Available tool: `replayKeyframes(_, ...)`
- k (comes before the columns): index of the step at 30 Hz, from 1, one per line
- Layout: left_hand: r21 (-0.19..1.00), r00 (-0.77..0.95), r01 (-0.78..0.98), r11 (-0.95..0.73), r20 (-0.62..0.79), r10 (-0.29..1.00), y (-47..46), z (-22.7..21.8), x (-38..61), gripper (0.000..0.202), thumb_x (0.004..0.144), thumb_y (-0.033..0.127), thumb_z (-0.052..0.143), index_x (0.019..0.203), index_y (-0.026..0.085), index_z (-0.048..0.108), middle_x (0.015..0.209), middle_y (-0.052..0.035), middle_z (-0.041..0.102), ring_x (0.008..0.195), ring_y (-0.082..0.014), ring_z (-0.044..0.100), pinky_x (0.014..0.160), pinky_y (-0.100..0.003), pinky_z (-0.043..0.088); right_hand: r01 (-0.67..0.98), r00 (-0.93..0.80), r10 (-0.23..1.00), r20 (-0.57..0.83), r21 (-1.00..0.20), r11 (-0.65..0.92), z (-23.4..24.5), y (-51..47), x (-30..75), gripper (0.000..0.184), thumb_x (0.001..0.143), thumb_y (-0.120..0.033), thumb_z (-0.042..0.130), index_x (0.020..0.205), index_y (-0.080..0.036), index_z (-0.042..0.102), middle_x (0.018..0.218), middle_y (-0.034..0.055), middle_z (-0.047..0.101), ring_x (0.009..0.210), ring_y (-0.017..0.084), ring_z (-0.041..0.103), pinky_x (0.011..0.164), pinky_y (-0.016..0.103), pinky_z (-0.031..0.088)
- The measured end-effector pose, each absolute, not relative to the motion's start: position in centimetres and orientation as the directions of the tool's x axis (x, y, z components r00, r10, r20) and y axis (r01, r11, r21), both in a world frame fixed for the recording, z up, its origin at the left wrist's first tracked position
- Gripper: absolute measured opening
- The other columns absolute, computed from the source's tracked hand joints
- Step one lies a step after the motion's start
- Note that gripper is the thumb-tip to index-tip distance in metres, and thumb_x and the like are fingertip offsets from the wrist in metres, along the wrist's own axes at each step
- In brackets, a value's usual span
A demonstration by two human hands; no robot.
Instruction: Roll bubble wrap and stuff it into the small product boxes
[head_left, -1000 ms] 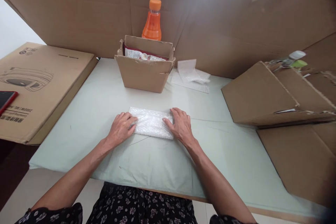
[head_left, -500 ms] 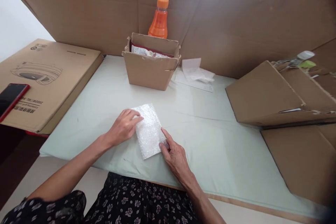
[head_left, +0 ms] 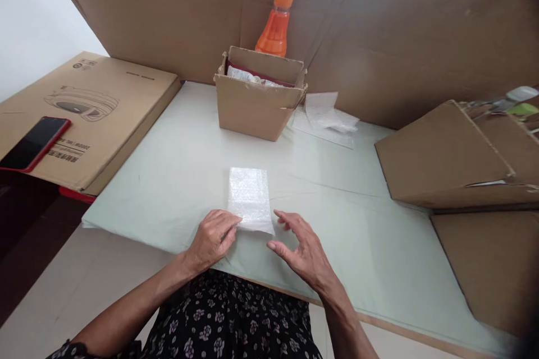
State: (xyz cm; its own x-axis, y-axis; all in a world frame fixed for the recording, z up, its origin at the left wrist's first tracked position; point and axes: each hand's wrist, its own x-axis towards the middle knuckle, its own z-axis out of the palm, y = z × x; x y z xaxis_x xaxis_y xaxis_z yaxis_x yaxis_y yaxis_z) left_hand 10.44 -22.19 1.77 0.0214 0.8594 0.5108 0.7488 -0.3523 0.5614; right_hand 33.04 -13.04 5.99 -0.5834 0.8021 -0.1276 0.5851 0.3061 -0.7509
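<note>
A small white bubble-wrap packet lies on the pale green table cover, its long side pointing away from me. My left hand rests at the packet's near left corner, fingertips touching its edge, holding nothing. Just right of the near edge, my right hand hovers with fingers spread and apart, not touching the packet.
A small open cardboard box with packets inside stands behind, an orange bottle behind it. Plastic sheets lie to its right. A flat carton with a red phone is at left; folded cardboard at right.
The packet has been turned from lying crosswise to lengthwise. Both hands drew back to its near end, and my right hand lifted off it.
</note>
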Motion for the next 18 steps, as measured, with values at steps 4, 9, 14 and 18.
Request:
replayKeyframes(4, 0.623, -0.034, 0.720, -0.305, 0.471, 0.882, -21.6, 2.1, 9.8, 0.022, 0.093, 0.011, 0.053, 0.111, 0.017, 0.065, 0.086, -0.0046, 0.073, 0.077, -0.0173, 0.067, 0.073, -0.032, 0.055, 0.509, -0.699, 0.714, 0.040, -0.673, 0.537, 6.0, -12.4, 32.7, 0.068, 0.084, -0.047, 0.071, 0.146, -0.025, 0.052, 0.145, 0.0131, 0.056, 0.131, 0.031, 0.053, 0.108, 0.048, 0.044)
replayKeyframes(9, 0.741, -0.114, 0.662, -0.114, 0.250, 0.962, -20.8, 2.7, 9.5, 0.046, 0.088, 0.023, 0.061, 0.133, 0.015, 0.056, 0.109, -0.0096, 0.074, 0.089, -0.0185, 0.070, 0.080, -0.031, 0.057, 0.531, -0.613, 0.780, -0.127, -0.797, 0.287, 3.4, -10.7, 29.8, 0.040, 0.092, -0.031, 0.053, 0.130, -0.020, 0.064, 0.100, 0.0060, 0.075, 0.088, 0.020, 0.067, 0.086, 0.035, 0.052)
replayKeyframes(14, 0.815, -0.245, 0.577, 0.048, 0.116, 0.963, -19.5, 2.9, 9.5, 0.041, 0.091, 0.023, 0.053, 0.131, 0.016, 0.058, 0.096, -0.0057, 0.073, 0.079, -0.0152, 0.067, 0.075, -0.028, 0.056, 0.540, -0.533, 0.834, -0.141, -0.815, 0.207, 2.8, -9.9, 28.7, 0.038, 0.087, -0.030, 0.056, 0.122, -0.019, 0.068, 0.079, 0.0001, 0.070, 0.070, 0.016, 0.061, 0.073, 0.030, 0.048)
replayKeyframes(18, 0.829, -0.338, 0.544, 0.128, 0.077, 0.938, -18.3, 2.6, 9.7, 0.039, 0.089, 0.024, 0.054, 0.127, 0.015, 0.061, 0.093, -0.0046, 0.071, 0.070, -0.0131, 0.063, 0.074, -0.028, 0.054, 0.561, -0.519, 0.838, -0.167, -0.807, 0.186, 3.1, -9.6, 28.7, 0.037, 0.088, -0.031, 0.055, 0.121, -0.019, 0.067, 0.073, -0.0009, 0.067, 0.065, 0.016, 0.060, 0.069, 0.029, 0.049)
